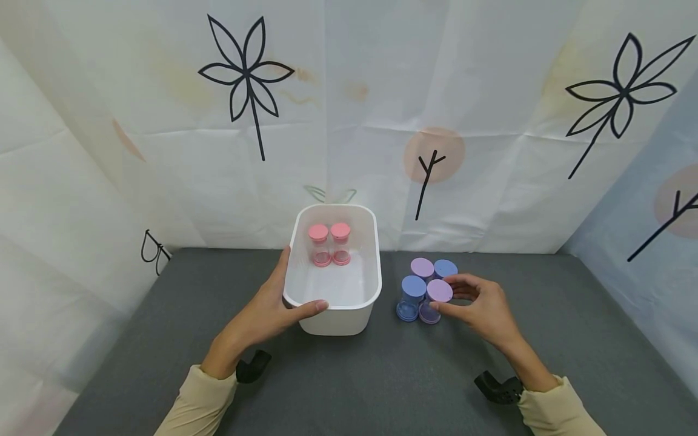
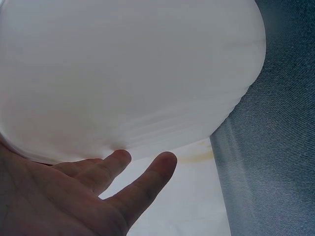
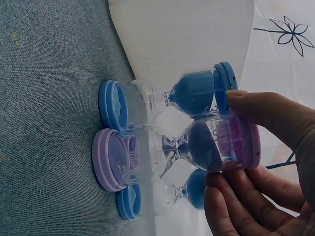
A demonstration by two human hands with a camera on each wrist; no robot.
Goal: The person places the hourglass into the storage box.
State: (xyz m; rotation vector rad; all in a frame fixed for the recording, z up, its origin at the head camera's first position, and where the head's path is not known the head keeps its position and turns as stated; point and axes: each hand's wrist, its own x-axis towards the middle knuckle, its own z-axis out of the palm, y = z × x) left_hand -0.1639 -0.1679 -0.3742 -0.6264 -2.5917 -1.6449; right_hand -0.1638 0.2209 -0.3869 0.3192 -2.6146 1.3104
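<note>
My left hand (image 1: pixel 267 315) holds the white plastic tub (image 1: pixel 332 321) at its near left corner, thumb at the front rim. In the left wrist view, its fingers (image 2: pixel 142 189) lie against the tub's outer wall. Inside the tub, two pink-capped sand timers (image 1: pixel 340 231) stand upright side by side. To the right of the tub, my right hand (image 1: pixel 485 306) pinches the top of the nearest purple-capped sand timer (image 3: pixel 248 142) between thumb and fingers. Close against it stand a blue-capped sand timer (image 1: pixel 413 287), another purple one (image 1: pixel 422 267) and another blue one (image 1: pixel 446 268).
Everything stands on a dark grey table (image 1: pixel 349 387). A pale cloth backdrop (image 1: pixel 360 103) with drawn leaves and trees hangs behind the table and along its sides. Each wrist carries a black band piece (image 1: pixel 253 366).
</note>
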